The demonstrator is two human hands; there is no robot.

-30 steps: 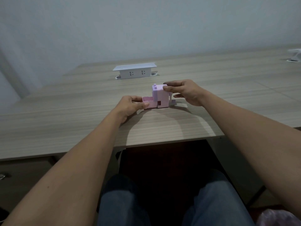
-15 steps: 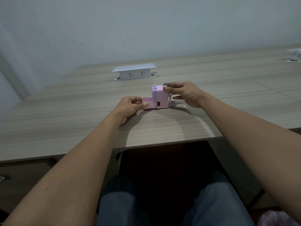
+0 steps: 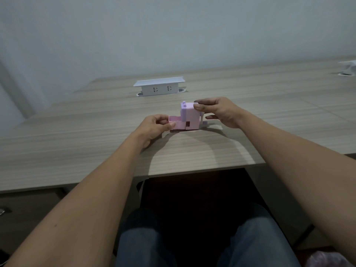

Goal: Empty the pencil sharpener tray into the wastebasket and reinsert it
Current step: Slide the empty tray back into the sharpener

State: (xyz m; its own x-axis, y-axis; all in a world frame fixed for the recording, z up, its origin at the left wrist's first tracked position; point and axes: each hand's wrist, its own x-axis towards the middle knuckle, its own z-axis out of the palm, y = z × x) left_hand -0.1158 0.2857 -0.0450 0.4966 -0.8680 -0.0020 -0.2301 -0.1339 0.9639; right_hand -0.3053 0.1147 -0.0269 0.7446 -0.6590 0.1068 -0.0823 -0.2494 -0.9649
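Observation:
A pink and lilac pencil sharpener (image 3: pixel 189 114) stands upright on the wooden table (image 3: pixel 192 151), near its front edge. My right hand (image 3: pixel 221 112) holds the sharpener's top right corner between thumb and fingers. A pink tray (image 3: pixel 178 123) sticks out of the sharpener's left side, roughly half drawn out. My left hand (image 3: pixel 154 126) pinches the tray's outer left end. The tray's inside looks pink; I cannot tell whether it holds shavings. At the bottom right corner, a pale pink bag (image 3: pixel 327 259) shows on the floor, possibly the wastebasket's liner.
A white pop-up socket box (image 3: pixel 159 87) stands on the table behind the sharpener. Another white fitting (image 3: pixel 348 67) sits at the far right edge. My legs in blue trousers (image 3: pixel 192 237) are under the table. A drawer unit (image 3: pixel 28 209) is at the lower left.
The tray has slid a little further left out of the sharpener with my left hand. My right hand stays on the sharpener's top.

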